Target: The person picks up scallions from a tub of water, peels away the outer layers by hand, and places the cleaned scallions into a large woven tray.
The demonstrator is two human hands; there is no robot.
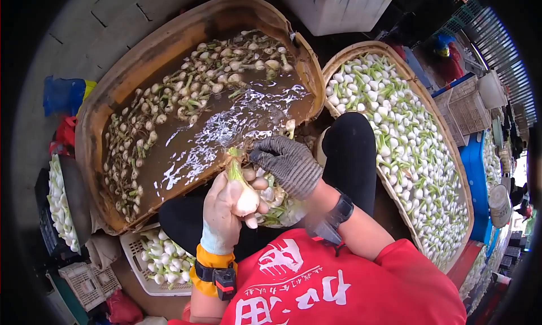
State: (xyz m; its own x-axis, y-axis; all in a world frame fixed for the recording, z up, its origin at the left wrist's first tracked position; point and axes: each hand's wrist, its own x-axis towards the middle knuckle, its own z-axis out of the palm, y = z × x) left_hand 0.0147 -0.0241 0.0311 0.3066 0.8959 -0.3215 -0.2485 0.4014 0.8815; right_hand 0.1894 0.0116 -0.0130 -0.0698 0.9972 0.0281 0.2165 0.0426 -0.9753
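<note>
In my left hand [220,206], in a pale glove, a white bulb with a green stalk [247,201], like young garlic, is held with its frayed brown top pointing up. My right hand [288,166], in a dark grey knitted glove, is closed with curled fingers close to that top. What its fingers grip is hidden. More bulbs and peeled skins [276,203] lie just below the right hand, in front of my lap. Beyond both hands stands a big brown tub [90,127] of murky water, with many unpeeled bulbs [192,90] heaped along its far and left sides.
To the right, a long shallow tub [329,71] is filled with clean white bulbs. A white basket [135,257] of bulbs sits at lower left. My dark-clad knee [350,138] rises between the two tubs. A white bin [339,9] stands at the back.
</note>
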